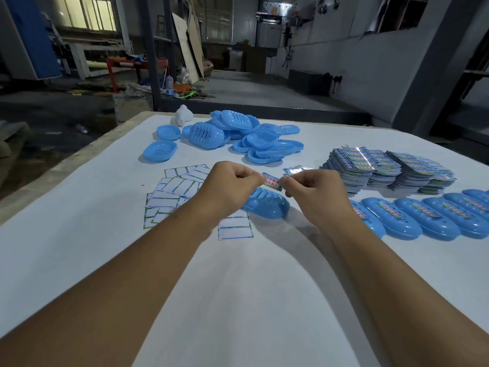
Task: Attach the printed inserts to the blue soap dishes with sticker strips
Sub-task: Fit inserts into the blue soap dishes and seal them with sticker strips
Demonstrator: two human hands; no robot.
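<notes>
The sticker strip (272, 183) is pinched at each end between the left hand (230, 186) and right hand (315, 192). Keep it taut and level, I'd say, then lower it squarely onto the blue soap dish (267, 205) just beneath them.

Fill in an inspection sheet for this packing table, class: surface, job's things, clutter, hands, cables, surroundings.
Surface: white table.
Job's things: printed sticker strip held above one blue soap dish; loose dish pile; finished row; insert stacks.
Clutter: peeled backing sheets; white object.
Hands: left hand and right hand both pinch the strip.
Cables: nothing seen.
Surroundings: dim workshop, leaning boards.
</notes>
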